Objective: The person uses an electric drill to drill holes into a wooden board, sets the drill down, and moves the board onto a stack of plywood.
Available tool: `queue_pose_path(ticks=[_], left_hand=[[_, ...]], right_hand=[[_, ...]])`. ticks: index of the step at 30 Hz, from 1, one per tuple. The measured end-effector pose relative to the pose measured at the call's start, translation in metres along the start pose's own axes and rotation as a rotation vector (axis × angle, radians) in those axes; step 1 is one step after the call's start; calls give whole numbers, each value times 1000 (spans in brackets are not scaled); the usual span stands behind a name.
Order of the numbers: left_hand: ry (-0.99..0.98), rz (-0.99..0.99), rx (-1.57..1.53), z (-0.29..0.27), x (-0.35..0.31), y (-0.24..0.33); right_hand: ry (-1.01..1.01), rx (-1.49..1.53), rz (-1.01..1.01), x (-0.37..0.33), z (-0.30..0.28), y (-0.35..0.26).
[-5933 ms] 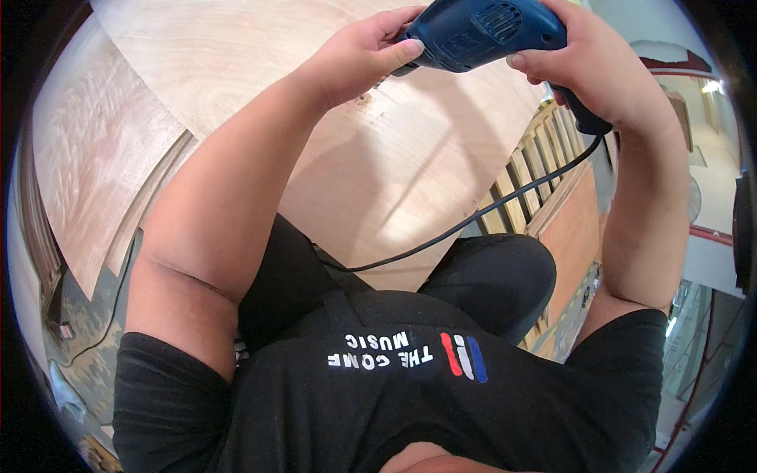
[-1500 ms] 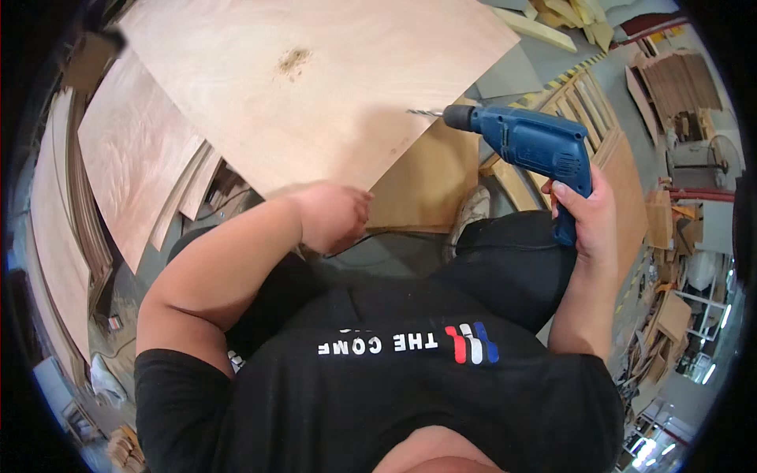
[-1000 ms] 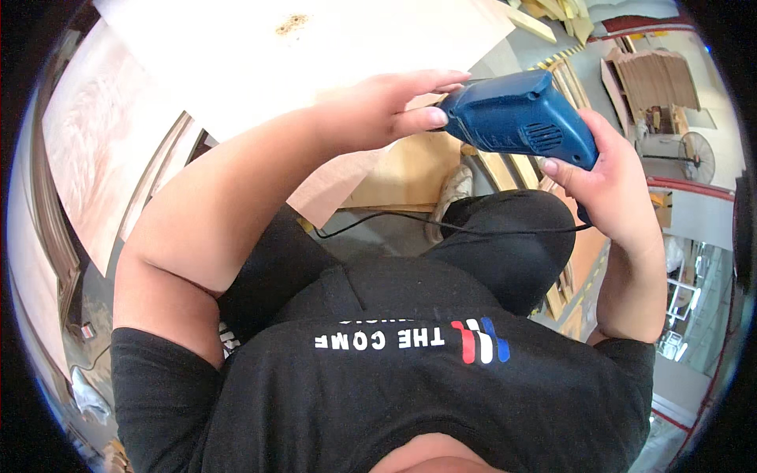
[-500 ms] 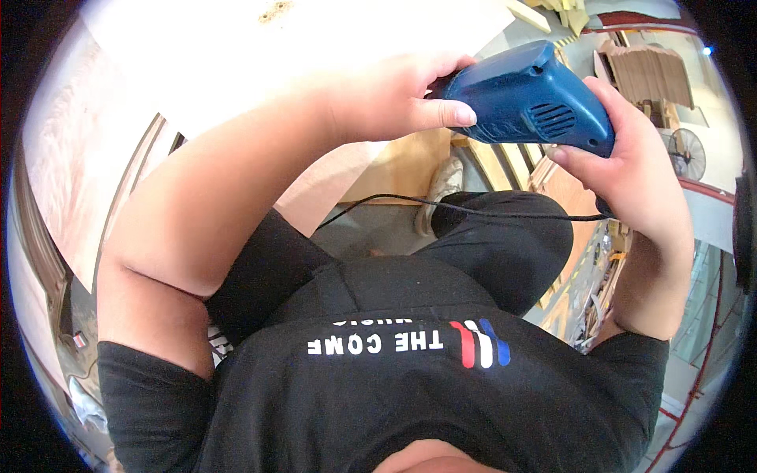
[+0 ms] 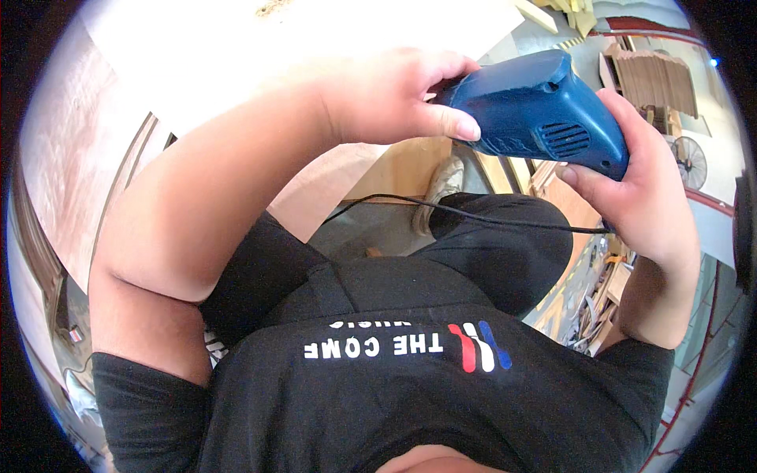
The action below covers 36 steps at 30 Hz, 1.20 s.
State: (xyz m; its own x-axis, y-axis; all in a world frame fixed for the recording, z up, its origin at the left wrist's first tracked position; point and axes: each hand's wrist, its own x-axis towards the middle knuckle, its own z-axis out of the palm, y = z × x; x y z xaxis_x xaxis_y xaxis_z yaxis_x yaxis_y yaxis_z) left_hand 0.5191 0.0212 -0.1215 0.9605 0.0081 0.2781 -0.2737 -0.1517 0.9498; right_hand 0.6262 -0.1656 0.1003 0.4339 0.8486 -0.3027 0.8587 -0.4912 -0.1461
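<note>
Out beyond our right knee [image 5: 520, 229], we hold the blue power drill [image 5: 512, 102] up off our lap, its vented rear toward our right and its front end toward the left. Our left hand [image 5: 394, 98] closes its grip on the front of the housing, thumb along the near side, probably to steady and aim the nose; that hand hides the nose, so we cannot tell whether anything at its tip touches wood. Our right hand [image 5: 643, 185] wraps its grip about the rear, thumb against the back end, likely to bear the weight and guide the tool; the handle is mostly hidden, and we cannot tell whether a finger rests on the trigger. Black cord [image 5: 489, 217] leaves near the right wrist and runs leftward across our thigh, a slack path that seems to leave both arms free. Just beyond and to the left, the broad plywood sheet [image 5: 236, 47] glares almost white, one corner pointing back between our legs, perhaps so that we can reach it while seated. Under that corner lies a yellowish wooden panel [image 5: 402, 169], beside our pale shoe [image 5: 447, 181]. Farther out, more plywood [image 5: 71, 158] lies to the left, and stacked brown boards [image 5: 653, 83] and a fan [image 5: 691, 162] stand to the right.
</note>
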Motion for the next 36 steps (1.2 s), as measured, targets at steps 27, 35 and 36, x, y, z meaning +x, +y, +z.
queue_pose_path(ticks=[27, 35, 36], left_hand=[[24, 92, 172, -4, -10, 5], [55, 181, 210, -2, -9, -8], [79, 221, 211, -2, -10, -9]], right_hand=[[-29, -48, 69, -2, 6, -12], [28, -70, -37, -6, 10, -10], [1, -77, -23, -3, 11, -11]])
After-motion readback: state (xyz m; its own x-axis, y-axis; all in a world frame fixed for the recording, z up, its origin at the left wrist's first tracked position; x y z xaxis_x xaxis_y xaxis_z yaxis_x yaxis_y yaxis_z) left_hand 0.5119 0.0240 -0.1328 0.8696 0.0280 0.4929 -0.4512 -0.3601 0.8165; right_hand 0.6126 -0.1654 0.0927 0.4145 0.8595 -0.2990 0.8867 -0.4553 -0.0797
